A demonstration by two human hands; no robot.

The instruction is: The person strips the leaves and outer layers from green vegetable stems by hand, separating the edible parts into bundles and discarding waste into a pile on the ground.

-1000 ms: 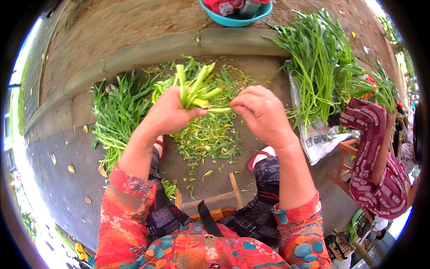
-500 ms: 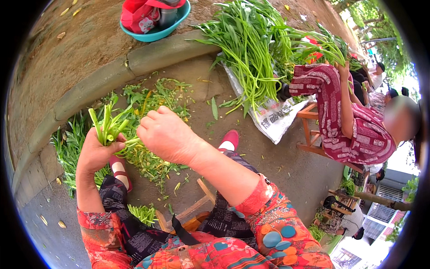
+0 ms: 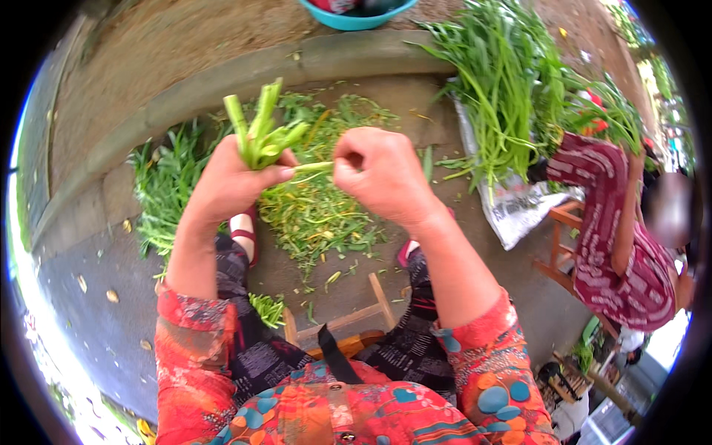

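Observation:
My left hand (image 3: 230,185) is closed around a bunch of cut green stems (image 3: 263,133), their thick ends pointing up. One pale stem (image 3: 313,167) sticks out sideways past the left thumb. At its other end my right hand (image 3: 386,176) pinches it between thumb and curled fingers. Beneath both hands, a heap of trimmed leaves and yellowed scraps (image 3: 322,222) covers the ground between my feet. Left of that lies a pile of long green leaves (image 3: 169,189). Cut stem pieces (image 3: 267,309) show beside my left thigh.
A large heap of leafy long-stemmed greens (image 3: 512,89) lies on a white sack (image 3: 512,215) at right. Beside it a person in patterned maroon clothes (image 3: 593,170) sits on a wooden stool (image 3: 556,252). A curb (image 3: 334,59) runs behind, with a teal basin (image 3: 360,20) beyond.
The view has swung, so the surroundings sit farther right. My hands appear higher and farther right, slightly wider apart, with more of the single stem showing between them.

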